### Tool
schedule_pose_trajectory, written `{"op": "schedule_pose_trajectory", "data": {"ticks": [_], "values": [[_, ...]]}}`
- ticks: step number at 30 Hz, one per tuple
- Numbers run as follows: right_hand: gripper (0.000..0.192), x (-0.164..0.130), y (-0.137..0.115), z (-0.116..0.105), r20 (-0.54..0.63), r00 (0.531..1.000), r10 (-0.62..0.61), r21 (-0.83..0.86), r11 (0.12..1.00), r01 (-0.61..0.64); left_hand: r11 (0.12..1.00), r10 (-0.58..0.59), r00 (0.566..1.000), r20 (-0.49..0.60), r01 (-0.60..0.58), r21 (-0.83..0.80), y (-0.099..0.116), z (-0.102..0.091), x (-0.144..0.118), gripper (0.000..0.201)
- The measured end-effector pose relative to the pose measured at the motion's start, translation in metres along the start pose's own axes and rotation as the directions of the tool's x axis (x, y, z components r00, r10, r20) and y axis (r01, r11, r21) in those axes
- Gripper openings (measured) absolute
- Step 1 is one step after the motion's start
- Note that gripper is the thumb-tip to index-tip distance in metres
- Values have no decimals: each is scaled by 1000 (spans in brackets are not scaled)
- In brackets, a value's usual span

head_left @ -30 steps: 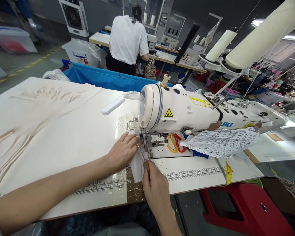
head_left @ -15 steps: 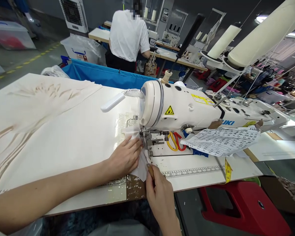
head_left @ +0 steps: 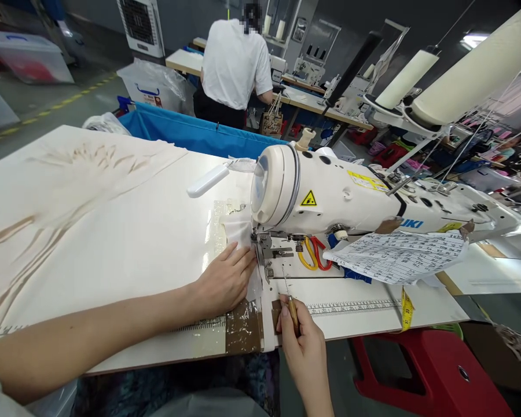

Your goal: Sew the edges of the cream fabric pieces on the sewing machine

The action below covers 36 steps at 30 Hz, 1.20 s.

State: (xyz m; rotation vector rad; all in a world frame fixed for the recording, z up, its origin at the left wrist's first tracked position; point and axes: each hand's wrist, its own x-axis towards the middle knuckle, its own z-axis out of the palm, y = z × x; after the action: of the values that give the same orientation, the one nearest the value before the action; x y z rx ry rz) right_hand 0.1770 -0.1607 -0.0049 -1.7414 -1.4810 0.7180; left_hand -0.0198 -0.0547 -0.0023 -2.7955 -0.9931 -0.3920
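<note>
My left hand [head_left: 228, 277] lies flat, fingers stretched out, on a thin white piece of fabric [head_left: 238, 229] at the needle area of a white sewing machine [head_left: 325, 185]. To its right, my right hand [head_left: 301, 333] is closed around the wooden handle of an awl [head_left: 292, 310]. The metal tip points away from me, above the table and apart from the fabric. A narrow white strip [head_left: 268, 324] runs from the presser foot area down over the table's front edge, between my hands. The fabric under my left palm is partly hidden.
Scissors with red and yellow handles [head_left: 309, 255] lie beneath the machine arm. A printed sheet [head_left: 399, 255] hangs from the machine. Pale fabric [head_left: 87, 168] spreads over the table's left. A tape measure [head_left: 407, 310] hangs at the front edge by a red stool [head_left: 434, 370]. A person [head_left: 234, 63] stands beyond.
My right hand has moved right with the awl, away from the fabric, and the awl tip now points clear of it. The white strip now lies straight over the edge. The view has shifted slightly.
</note>
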Motion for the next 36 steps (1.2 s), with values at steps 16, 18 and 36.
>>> {"op": "schedule_pose_trajectory", "data": {"ticks": [16, 18, 36], "values": [[41, -1, 6, 3, 9, 1000, 11, 66, 998, -12, 999, -3, 1000, 24, 4, -47, 5, -3, -2, 47], [41, -2, 9, 3, -3, 1000, 12, 71, 997, -12, 999, -2, 1000, 13, 3, -46, 5, -3, -2, 47], [20, -6, -2, 11, -168, 915, -367, -24, 929, 368, 999, -3, 1000, 9, 3, -33, -4, 5, 3, 47]]}}
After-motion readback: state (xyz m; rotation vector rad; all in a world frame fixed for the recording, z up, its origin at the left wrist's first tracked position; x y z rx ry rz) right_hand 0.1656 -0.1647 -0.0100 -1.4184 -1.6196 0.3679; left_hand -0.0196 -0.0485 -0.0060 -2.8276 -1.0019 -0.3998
